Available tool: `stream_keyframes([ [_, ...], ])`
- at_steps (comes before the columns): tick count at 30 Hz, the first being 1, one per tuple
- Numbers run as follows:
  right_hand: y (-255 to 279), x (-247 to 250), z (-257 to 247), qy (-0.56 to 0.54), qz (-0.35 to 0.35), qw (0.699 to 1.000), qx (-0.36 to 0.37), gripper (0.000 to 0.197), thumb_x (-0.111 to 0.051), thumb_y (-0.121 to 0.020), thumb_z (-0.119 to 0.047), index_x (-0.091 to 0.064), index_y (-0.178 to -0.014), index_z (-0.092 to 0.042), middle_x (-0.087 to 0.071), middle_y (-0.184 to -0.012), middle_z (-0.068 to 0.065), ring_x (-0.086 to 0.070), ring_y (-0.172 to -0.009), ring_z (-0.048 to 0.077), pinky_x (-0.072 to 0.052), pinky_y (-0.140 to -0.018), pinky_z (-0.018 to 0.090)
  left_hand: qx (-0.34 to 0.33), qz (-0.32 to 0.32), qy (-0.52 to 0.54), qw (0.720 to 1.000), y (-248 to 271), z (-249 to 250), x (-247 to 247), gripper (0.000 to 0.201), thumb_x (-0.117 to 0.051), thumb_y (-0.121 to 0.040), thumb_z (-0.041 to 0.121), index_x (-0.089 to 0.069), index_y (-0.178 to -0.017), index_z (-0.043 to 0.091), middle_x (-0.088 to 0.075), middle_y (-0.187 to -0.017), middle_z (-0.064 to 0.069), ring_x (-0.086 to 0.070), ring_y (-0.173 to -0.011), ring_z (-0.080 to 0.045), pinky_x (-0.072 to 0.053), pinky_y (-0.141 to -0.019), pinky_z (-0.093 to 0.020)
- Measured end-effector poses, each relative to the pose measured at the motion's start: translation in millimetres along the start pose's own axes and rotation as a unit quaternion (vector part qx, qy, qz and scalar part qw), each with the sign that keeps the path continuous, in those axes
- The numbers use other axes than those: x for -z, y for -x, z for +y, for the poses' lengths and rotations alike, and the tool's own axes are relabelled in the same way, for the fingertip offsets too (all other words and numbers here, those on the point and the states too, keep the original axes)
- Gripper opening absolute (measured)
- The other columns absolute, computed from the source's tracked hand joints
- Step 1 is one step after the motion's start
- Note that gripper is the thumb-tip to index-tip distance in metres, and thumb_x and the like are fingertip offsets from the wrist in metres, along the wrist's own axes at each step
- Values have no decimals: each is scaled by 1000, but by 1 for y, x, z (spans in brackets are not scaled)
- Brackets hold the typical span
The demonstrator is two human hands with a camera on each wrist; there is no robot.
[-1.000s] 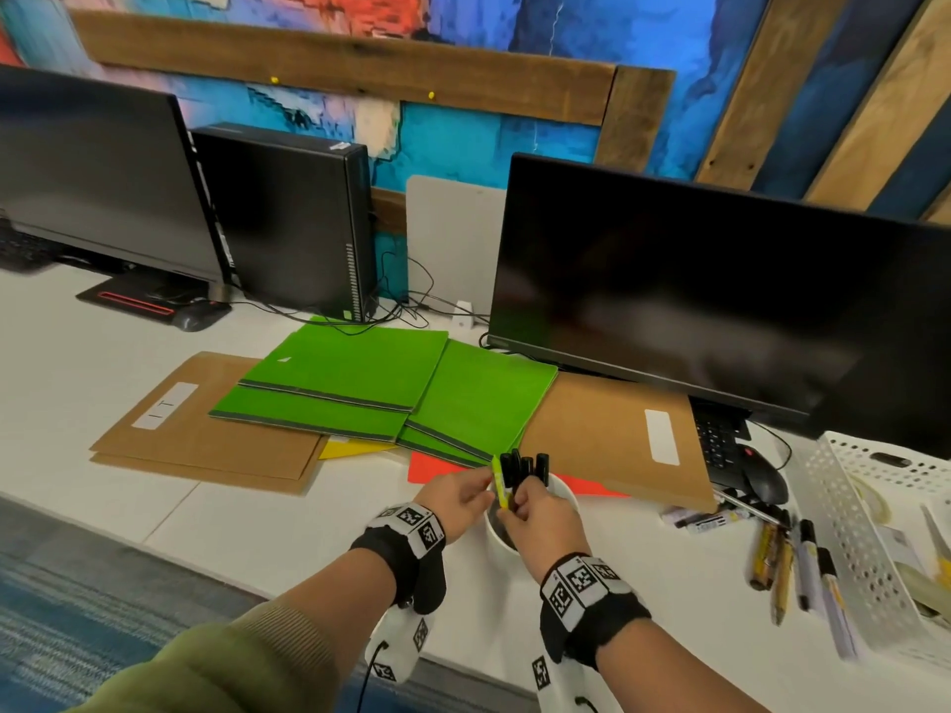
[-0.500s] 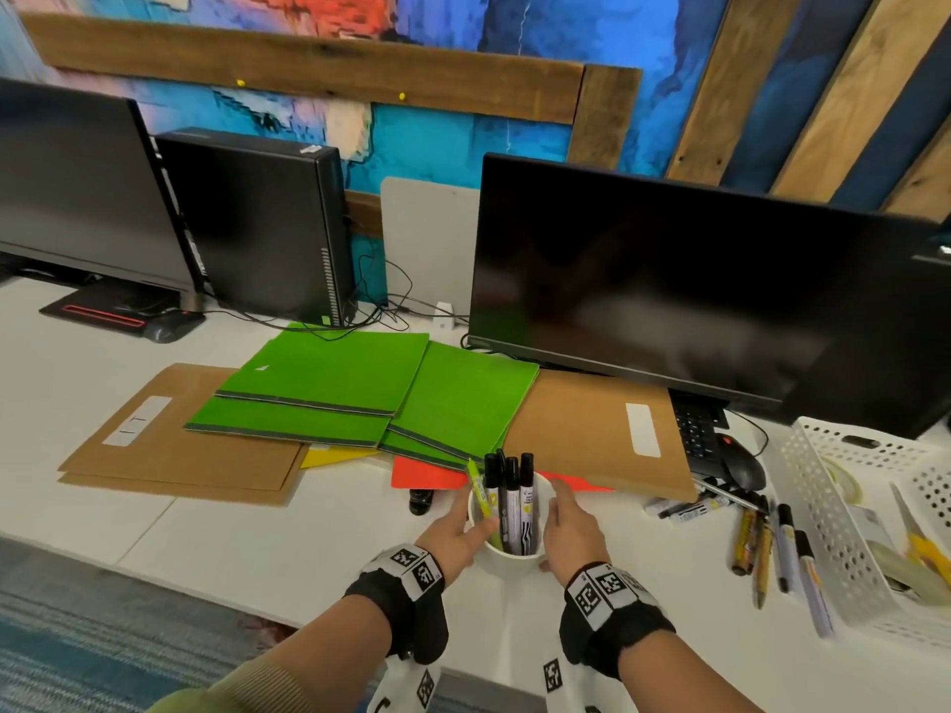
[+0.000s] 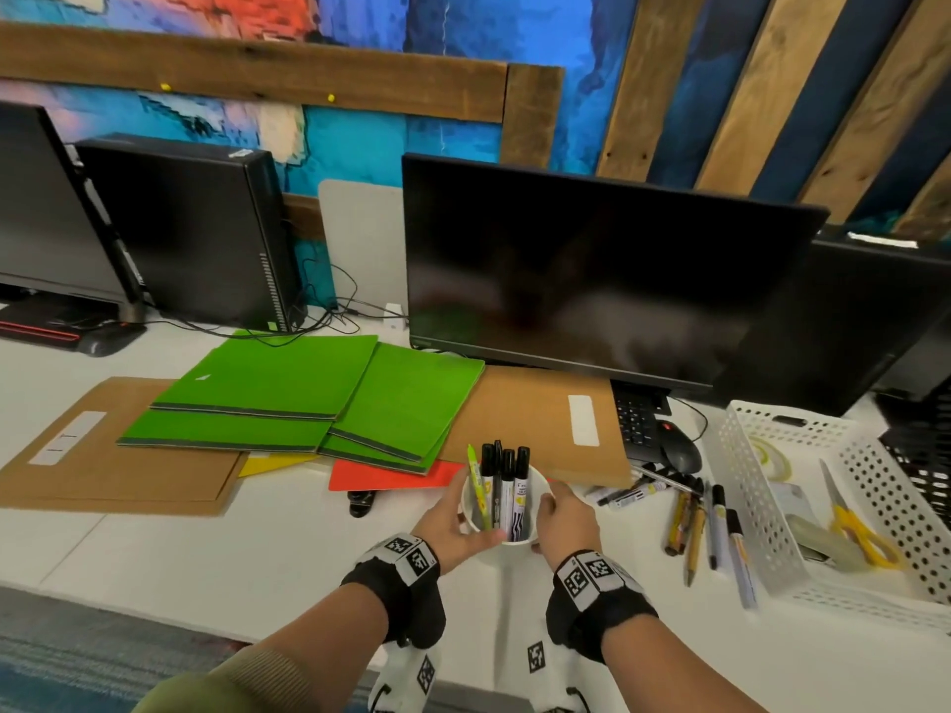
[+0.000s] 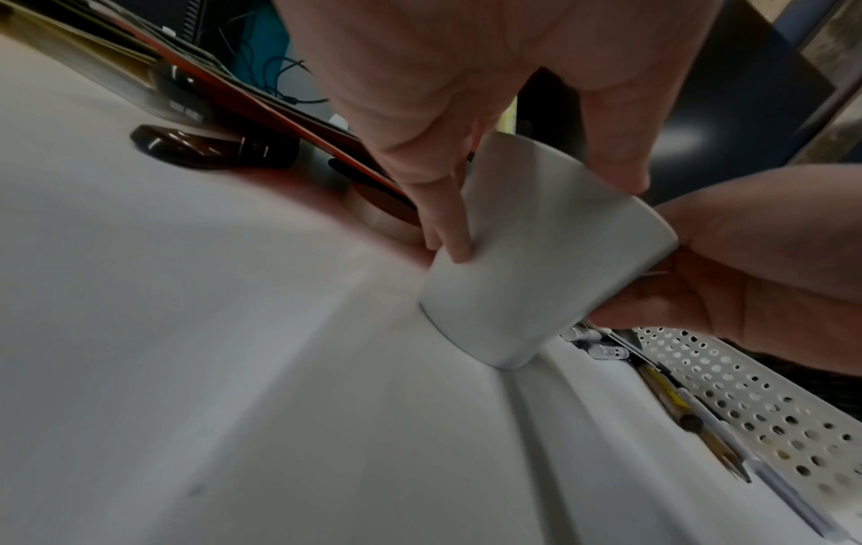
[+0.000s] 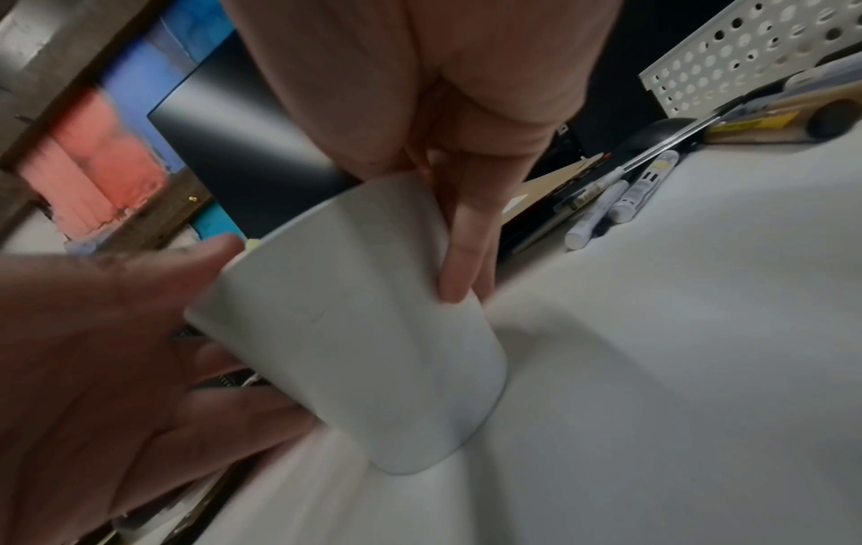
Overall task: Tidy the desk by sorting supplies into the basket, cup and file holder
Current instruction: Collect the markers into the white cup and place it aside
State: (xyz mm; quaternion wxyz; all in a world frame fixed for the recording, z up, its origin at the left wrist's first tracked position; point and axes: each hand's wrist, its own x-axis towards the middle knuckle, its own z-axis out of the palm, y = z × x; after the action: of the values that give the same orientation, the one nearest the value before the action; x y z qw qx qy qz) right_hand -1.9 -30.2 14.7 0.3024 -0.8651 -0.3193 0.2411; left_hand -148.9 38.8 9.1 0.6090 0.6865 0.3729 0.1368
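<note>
A white cup [image 3: 539, 499] stands on the white desk in front of me. It holds several black markers [image 3: 507, 486] and a yellow-green one, all upright. My left hand [image 3: 447, 522] grips the cup's left side, and my right hand [image 3: 566, 522] grips its right side. The left wrist view shows the cup [image 4: 536, 265] between my left fingers [image 4: 448, 221] and thumb. In the right wrist view, my right fingers [image 5: 466, 250] lie down the cup [image 5: 354, 332]. Loose pens and pencils [image 3: 715, 527] lie to the right, beside the white perforated basket [image 3: 761, 506].
Green notebooks [image 3: 288, 388], brown envelopes [image 3: 530, 419] and red and yellow sheets lie behind the cup. A small black object [image 3: 360, 501] sits left of it. A monitor [image 3: 592, 280], keyboard and mouse [image 3: 679, 450] stand behind. Yellow scissors [image 3: 859, 537] and tape lie in the basket. A black mesh holder [image 3: 921, 455] is far right.
My hands have come down from the tops of the markers to the cup's sides. The markers now stand loose in the cup.
</note>
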Motion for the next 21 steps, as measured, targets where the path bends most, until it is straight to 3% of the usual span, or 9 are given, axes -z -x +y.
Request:
stream_keyframes([
  [2,-2,6,8,-32,-17,999,-1,34,-36,-96,-24,-51,-126,-21,-65,-105,19,-65,-92,37,-55,-82,48,6,1,2,1000,-4,3,-9,117,-73,-55,51,-7,-148,27,-40,-137,11,-40,-131,-12,-32,-102,-22],
  [4,-1,8,13,-73,-43,996,1,32,-36,-97,-27,-52,-124,-21,-64,-107,16,-64,-94,35,-54,-84,49,8,7,10,1000,-8,5,-13,108,-73,-64,37,-6,-149,25,-37,-135,12,-37,-134,-15,-30,-102,-22],
  [7,1,24,22,-122,-53,991,13,27,-36,-99,-29,-59,-109,-19,-62,-99,8,-61,-93,29,-53,-87,43,7,47,-10,999,-11,8,-20,103,-74,-65,33,-13,-148,22,-36,-141,5,-35,-135,-19,-31,-105,-24],
  [9,-4,34,36,-86,-45,995,24,27,-37,-99,-26,-60,-103,-13,-63,-101,11,-57,-90,26,-46,-83,28,1,115,-52,992,-8,9,-24,100,-70,-57,43,-27,-144,20,-39,-138,-1,-40,-129,-21,-37,-108,-35],
  [11,-8,44,52,-30,-34,999,23,26,-40,-98,-21,-59,-109,-9,-63,-112,13,-56,-98,26,-40,-79,25,-17,196,-136,971,-6,12,-30,84,-68,-62,42,-40,-136,15,-44,-129,-7,-45,-119,-24,-41,-103,-40],
  [15,-20,60,88,90,4,996,11,33,-45,-94,-18,-53,-126,-14,-48,-133,7,-41,-125,25,-34,-103,29,-93,285,-239,924,-5,31,-48,41,-66,-77,29,-59,-113,8,-52,-108,-10,-51,-102,-24,-38,-93,-29],
  [19,-27,79,113,198,52,979,14,43,-46,-92,-22,-43,-134,-16,-37,-144,7,-30,-134,26,-25,-110,31,-124,203,-255,937,-12,56,-81,20,-58,-86,23,-65,-101,11,-51,-89,2,-49,-78,-14,-45,-81,-28],
  [21,-30,87,122,237,39,971,19,47,-43,-92,-22,-37,-138,-16,-27,-151,9,-27,-137,26,-27,-111,32,-125,144,-265,945,-19,62,-101,16,-56,-90,16,-66,-102,12,-54,-88,2,-52,-77,-15,-47,-82,-28],
])
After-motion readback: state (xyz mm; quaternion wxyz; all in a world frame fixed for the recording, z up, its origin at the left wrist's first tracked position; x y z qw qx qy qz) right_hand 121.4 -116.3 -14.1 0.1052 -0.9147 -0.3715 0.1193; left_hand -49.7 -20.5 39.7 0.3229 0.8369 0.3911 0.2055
